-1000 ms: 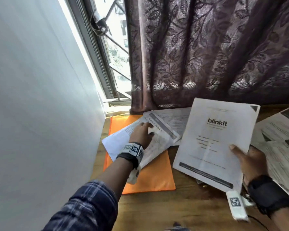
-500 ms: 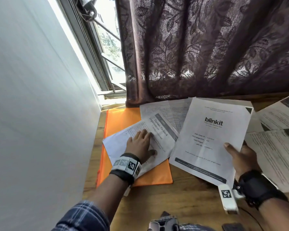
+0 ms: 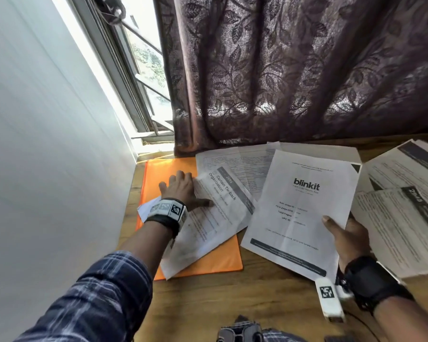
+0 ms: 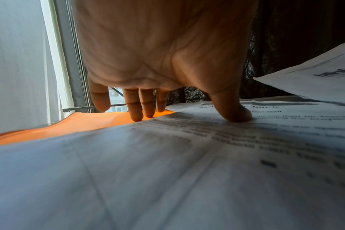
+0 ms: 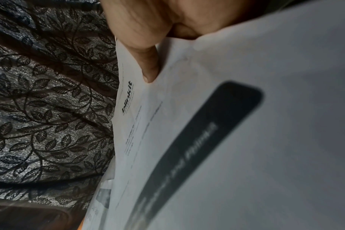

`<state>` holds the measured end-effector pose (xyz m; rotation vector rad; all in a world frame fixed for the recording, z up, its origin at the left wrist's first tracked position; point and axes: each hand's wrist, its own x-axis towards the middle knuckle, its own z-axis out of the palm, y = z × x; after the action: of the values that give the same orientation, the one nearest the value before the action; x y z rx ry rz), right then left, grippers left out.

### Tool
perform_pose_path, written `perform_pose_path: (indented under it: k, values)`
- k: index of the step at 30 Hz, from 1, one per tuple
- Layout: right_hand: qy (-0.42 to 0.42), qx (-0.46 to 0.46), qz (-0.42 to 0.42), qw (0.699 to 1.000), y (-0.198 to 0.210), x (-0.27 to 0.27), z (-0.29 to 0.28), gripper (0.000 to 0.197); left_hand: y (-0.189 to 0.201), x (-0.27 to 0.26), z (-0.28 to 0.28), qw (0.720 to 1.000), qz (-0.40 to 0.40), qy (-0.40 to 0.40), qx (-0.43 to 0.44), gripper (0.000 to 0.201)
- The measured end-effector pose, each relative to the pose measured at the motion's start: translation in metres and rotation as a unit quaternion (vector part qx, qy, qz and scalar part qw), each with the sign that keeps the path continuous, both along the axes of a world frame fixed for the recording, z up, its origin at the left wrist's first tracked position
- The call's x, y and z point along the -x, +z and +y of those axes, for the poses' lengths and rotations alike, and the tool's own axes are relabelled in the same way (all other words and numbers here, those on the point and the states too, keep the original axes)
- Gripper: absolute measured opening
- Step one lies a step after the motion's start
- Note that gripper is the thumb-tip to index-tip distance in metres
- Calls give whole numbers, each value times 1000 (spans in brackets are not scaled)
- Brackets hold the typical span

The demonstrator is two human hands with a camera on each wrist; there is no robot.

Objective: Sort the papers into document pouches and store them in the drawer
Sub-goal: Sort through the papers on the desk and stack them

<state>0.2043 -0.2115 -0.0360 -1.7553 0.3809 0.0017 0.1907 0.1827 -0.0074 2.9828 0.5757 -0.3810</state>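
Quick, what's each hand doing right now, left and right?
Left hand: open, fingers on the orange document pouch, thumb pressing the folded white printed sheet.
Right hand: pinching the white blinkit page.

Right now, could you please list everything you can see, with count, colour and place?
pouch: one, orange, flat on table's left, under papers
Curtain Tie-back sheet: one, white, on pouch
blinkit sheet: one, white, centre, held
printed sheets: a few, white, behind these
paper pile: several, white, right
table: one, brown wood
curtain: one, dark purple, behind
window: one, back left
left hand: fingers on pouch, thumb on Curtain Tie-back sheet
right hand: pinches blinkit sheet
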Motion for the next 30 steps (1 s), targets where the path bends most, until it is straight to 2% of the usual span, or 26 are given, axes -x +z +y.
perform_pose_path:
  k: [7,9,12,14,16,19,21,24,30]
  values:
    - [12,10,1,1000,6,6,2,21,2,-6,8,999,18,-1,37,99]
    - [15,4,2,1000,11,8,4,18,4,-7,10,998,9,-7,58,86]
    - [14,-3,3,1000,15,9,5,15,8,-8,16,985,-29,32,167,50]
    - [14,-5,7,1000,16,9,5,14,11,-6,21,970,-74,45,227,32]
    - [11,-10,9,1000,19,10,6,16,13,-2,29,954,-122,42,272,26]
    - [12,-14,8,1000,20,11,7,18,13,8,39,905,-194,72,372,7]
    - [12,-13,11,1000,20,11,7,18,13,15,42,868,-238,105,423,17]
    - [15,3,16,1000,18,10,6,19,15,25,38,825,-272,145,474,14]
    - [37,7,2,999,24,9,11,17,15,28,21,779,-281,157,538,6]
